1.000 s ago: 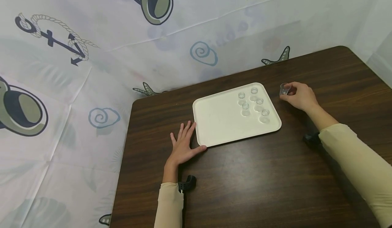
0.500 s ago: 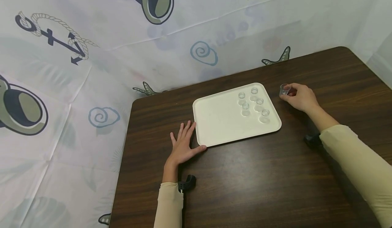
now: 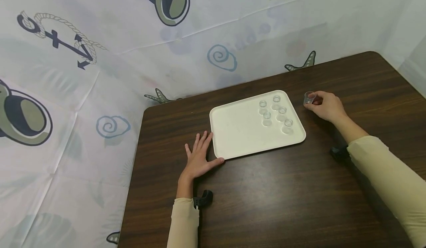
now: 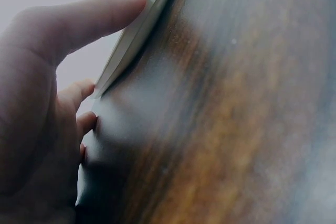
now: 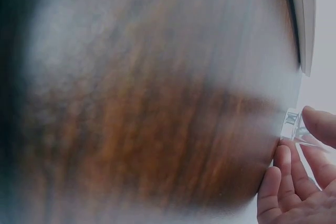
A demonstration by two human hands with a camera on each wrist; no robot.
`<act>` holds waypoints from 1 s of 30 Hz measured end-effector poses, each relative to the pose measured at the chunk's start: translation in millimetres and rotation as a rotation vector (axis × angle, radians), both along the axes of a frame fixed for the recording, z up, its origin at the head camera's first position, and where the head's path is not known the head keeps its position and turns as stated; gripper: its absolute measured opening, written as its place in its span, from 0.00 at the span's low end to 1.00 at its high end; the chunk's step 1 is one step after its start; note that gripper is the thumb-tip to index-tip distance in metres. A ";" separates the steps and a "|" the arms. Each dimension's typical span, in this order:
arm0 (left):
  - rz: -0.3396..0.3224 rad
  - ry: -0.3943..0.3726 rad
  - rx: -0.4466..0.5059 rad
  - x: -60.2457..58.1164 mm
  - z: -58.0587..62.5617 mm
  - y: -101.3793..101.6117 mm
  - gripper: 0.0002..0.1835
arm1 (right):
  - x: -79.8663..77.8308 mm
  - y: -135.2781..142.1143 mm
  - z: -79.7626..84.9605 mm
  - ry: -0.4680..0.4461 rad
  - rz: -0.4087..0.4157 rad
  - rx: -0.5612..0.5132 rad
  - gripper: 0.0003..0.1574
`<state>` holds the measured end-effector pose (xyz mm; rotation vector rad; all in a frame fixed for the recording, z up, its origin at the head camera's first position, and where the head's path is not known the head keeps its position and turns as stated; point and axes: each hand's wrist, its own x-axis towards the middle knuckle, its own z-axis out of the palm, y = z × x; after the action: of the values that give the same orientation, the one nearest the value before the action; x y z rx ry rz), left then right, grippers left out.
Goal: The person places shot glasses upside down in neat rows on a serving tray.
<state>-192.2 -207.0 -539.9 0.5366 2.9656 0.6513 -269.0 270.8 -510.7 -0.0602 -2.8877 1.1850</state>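
A white tray [image 3: 239,137] lies on the dark wooden table [image 3: 266,203]. Several small clear cups [image 3: 276,111] stand in its far right part. My left hand [image 3: 199,157] lies flat on the table at the tray's near left corner, fingers straight, thumb against the tray's edge [image 4: 137,34]. My right hand [image 3: 326,105] rests on the table just right of the tray and pinches one more small clear cup [image 3: 309,97], which stands on the wood. In the right wrist view the cup [image 5: 292,124] sits between thumb and fingertips [image 5: 283,156].
A white curtain [image 3: 100,55] printed with anchors and shells hangs close behind and to the left of the table. The table's left edge [image 3: 133,174] runs beside my left hand. Bare wood stretches in front of the tray.
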 end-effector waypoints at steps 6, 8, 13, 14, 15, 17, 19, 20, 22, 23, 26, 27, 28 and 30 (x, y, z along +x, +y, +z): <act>-0.002 -0.010 -0.001 1.0 1.7 1.2 0.55 | 0.6 0.6 -0.6 -0.016 0.001 -0.009 0.26; 0.000 -0.010 -0.003 1.2 2.4 1.6 0.55 | 1.0 1.0 -0.1 -0.018 -0.001 -0.014 0.26; 0.002 -0.002 -0.012 1.2 3.9 1.8 0.54 | 1.9 2.7 2.2 -0.008 -0.002 -0.021 0.26; 0.001 -0.002 -0.012 1.3 3.9 1.5 0.54 | 2.0 3.1 2.8 -0.006 -0.003 -0.022 0.26; 0.002 -0.003 -0.013 1.4 3.8 1.3 0.54 | 2.1 3.5 3.4 -0.004 -0.004 -0.023 0.26; 0.003 -0.008 -0.016 1.6 3.4 1.3 0.55 | 2.8 4.4 4.8 -0.001 -0.007 -0.024 0.26; 0.005 -0.010 -0.018 1.9 3.1 1.4 0.55 | 4.0 5.2 6.8 0.001 -0.007 -0.026 0.27; 0.005 -0.012 -0.016 1.8 2.9 1.4 0.55 | 4.6 5.5 7.9 0.003 -0.005 -0.028 0.27; 0.007 -0.010 -0.018 1.7 2.7 1.2 0.55 | 5.9 6.1 10.3 0.002 0.002 -0.032 0.27; 0.008 -0.009 -0.018 1.5 2.6 1.0 0.55 | 6.9 6.5 11.3 0.001 0.008 -0.035 0.28; 0.011 -0.005 -0.025 0.8 2.2 0.8 0.55 | 9.6 7.6 14.6 -0.008 0.021 -0.051 0.30; 0.010 -0.003 -0.027 0.8 2.3 0.7 0.55 | 10.4 7.9 15.7 -0.008 0.023 -0.057 0.30; 0.009 -0.001 -0.026 0.6 2.5 0.9 0.55 | 11.2 8.3 16.6 -0.008 0.022 -0.063 0.29; 0.008 -0.001 -0.027 0.8 2.7 1.3 0.55 | 12.6 8.9 18.7 0.001 0.018 -0.069 0.28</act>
<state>-191.4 -205.7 -537.1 0.5231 2.9722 0.6112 -256.4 279.7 -492.0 -0.0338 -2.8516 1.2878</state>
